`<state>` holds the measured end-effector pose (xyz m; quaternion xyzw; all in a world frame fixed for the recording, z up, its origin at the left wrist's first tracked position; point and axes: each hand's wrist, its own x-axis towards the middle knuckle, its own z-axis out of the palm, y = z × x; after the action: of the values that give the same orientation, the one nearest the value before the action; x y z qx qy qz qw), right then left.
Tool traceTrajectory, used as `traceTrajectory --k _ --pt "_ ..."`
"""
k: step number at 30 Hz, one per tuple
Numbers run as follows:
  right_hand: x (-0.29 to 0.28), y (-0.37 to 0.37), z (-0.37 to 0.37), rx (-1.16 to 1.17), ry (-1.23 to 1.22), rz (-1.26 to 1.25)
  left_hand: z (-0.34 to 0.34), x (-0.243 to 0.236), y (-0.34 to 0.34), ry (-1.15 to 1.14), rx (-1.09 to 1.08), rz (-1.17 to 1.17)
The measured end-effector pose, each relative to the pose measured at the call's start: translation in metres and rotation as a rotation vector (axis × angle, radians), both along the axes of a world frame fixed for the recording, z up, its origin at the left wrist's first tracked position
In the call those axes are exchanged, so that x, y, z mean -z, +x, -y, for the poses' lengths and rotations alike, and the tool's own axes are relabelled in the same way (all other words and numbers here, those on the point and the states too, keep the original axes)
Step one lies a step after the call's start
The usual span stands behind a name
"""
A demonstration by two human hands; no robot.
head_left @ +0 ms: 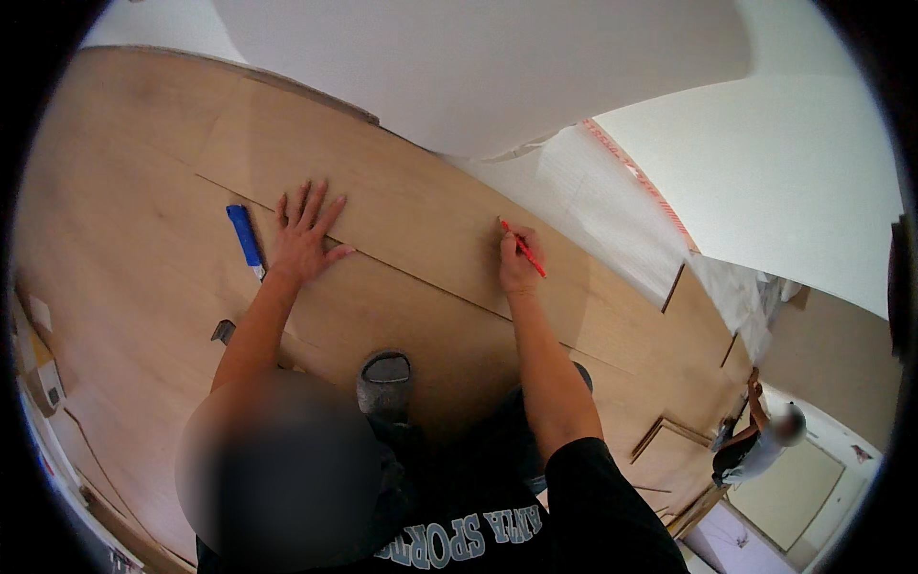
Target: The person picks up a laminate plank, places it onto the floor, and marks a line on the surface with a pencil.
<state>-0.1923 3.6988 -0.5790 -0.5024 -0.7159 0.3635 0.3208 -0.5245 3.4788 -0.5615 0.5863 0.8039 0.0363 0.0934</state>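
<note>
My left hand lies flat on the wood-look floor planks, its fingers spread across a dark seam between two boards. In my right hand is a red pencil, pinched in the fingers with one end close to the plank surface. A blue utility knife rests on the boards just left of my left wrist. Beside my left forearm is a small dark metal piece, partly hidden by the arm.
White foam underlay shows between the planks and the white wall. Loose planks lie at the right. Farther right, another person crouches by the wall. Boxes and scraps sit at the far left.
</note>
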Motion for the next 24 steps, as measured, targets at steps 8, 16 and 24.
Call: traceTrajectory --k 8,16,24 --pt "-0.001 -0.002 0.008 -0.004 -0.056 0.003 0.000 -0.003 0.000 -0.041 -0.011 0.023" --pt "-0.011 -0.008 0.021 0.002 -0.129 0.026 0.002 -0.004 -0.002 -0.063 -0.002 0.020" --pt "-0.006 -0.008 0.023 -0.010 -0.112 -0.010 0.003 0.000 -0.003 -0.041 0.011 0.005"
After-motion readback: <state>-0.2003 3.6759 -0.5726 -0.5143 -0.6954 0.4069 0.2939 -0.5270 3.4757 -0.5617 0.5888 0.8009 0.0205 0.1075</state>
